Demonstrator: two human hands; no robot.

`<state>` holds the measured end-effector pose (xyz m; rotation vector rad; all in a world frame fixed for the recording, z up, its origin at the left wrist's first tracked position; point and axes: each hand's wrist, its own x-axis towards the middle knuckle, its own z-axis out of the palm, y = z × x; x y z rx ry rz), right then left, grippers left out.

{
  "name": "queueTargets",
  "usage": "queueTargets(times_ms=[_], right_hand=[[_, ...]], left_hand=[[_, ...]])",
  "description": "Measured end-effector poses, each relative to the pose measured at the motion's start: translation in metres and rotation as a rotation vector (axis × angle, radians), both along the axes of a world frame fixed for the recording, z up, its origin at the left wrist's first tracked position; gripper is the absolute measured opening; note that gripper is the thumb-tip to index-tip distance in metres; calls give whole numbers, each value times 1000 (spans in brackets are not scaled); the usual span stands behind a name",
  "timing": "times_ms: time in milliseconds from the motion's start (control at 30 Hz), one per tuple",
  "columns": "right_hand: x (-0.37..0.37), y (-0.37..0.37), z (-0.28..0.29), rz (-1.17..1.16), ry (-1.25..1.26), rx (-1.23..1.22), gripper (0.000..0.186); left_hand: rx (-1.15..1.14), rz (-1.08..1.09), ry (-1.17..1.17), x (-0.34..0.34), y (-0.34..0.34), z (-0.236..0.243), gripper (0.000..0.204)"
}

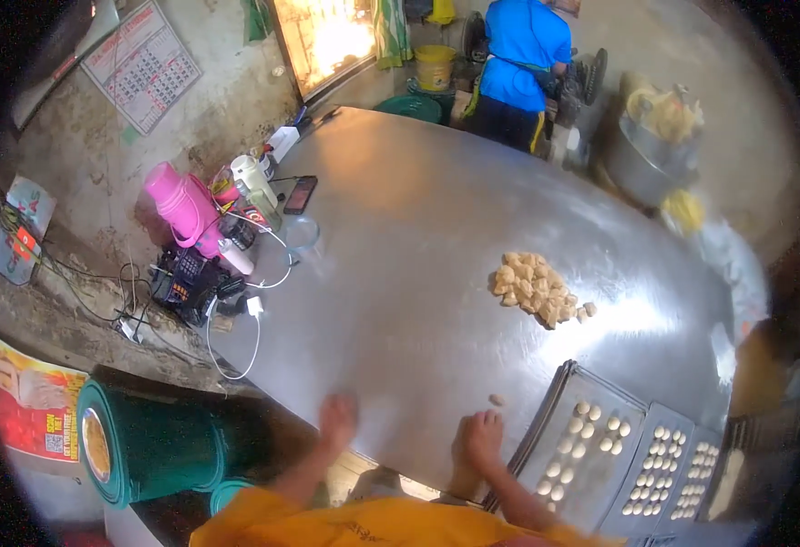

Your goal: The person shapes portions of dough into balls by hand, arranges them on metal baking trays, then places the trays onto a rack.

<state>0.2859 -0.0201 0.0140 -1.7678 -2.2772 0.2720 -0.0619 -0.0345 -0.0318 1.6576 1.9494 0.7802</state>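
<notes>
My left hand (338, 420) is over the near edge of the metal table (373, 337), smeared by motion, so its fingers do not show clearly. Farther right, my right hand (483, 438) rests low over the tabletop with its fingers curled in; anything under them is hidden. Just beyond its knuckles lies a single small piece of dough (497, 399). A heap of cut dough pieces (537, 285) sits farther off, right of the middle. Beside my right forearm, a dark baking tray (553, 447) carries rows of pale round dough balls (579, 425).
More trays of dough balls (657, 465) line the right edge. Along the left edge stand a pink thermos (184, 208), a phone (300, 195), a clear cup (303, 235) and a white cable (256, 342). A green drum (158, 444) is at lower left. A person in blue (520, 68) works beyond the table.
</notes>
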Motion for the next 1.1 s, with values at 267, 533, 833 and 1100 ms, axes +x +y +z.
queueTargets(times_ms=[267,533,833,1100], right_hand=[[-62,89,-1,331,126,88,17],[-58,27,-22,-32,6,96,20],[-52,149,27,89,86,85,15],[-112,41,-9,172,153,148,20]], left_hand=[[-24,-169,313,22,140,43,31],[-165,1,329,43,35,35,24],[-7,69,11,-31,153,47,36],[10,-268,461,49,56,36,32]])
